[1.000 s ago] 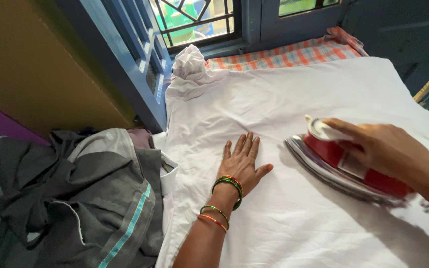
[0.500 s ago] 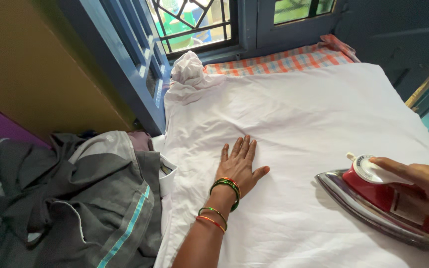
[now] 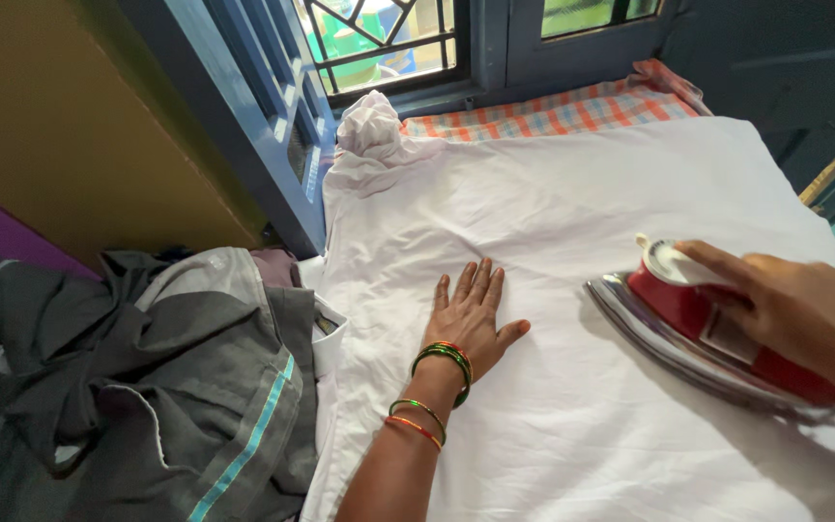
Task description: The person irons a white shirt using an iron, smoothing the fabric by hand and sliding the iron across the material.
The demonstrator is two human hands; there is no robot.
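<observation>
Nearest us, our left hand (image 3: 474, 319) lies flat on the white cloth (image 3: 572, 222), fingers spread and palm down, pinning the fabric; green and orange bangles (image 3: 432, 391) sit on the wrist. Our right hand (image 3: 790, 309) is curled tight around the top of the red iron (image 3: 707, 324), whose metal soleplate rests on the cloth just right of the flat hand, tip pointing toward it. To the left, a heap of grey clothes (image 3: 147, 387) with a teal stripe lies beside the cloth, touching its edge.

Handling, as we judge it: the cloth is thin, soft and light, and creases and slides easily, so it wants a flat palm close to the iron's path. The iron looks heavy and rigid, with a hot base; hold it only by the handle on top.

Farther out, the cloth bunches into a crumpled knot (image 3: 374, 126) near the blue window frame (image 3: 495, 48). An orange checked cloth (image 3: 572, 111) shows under the far edge.
</observation>
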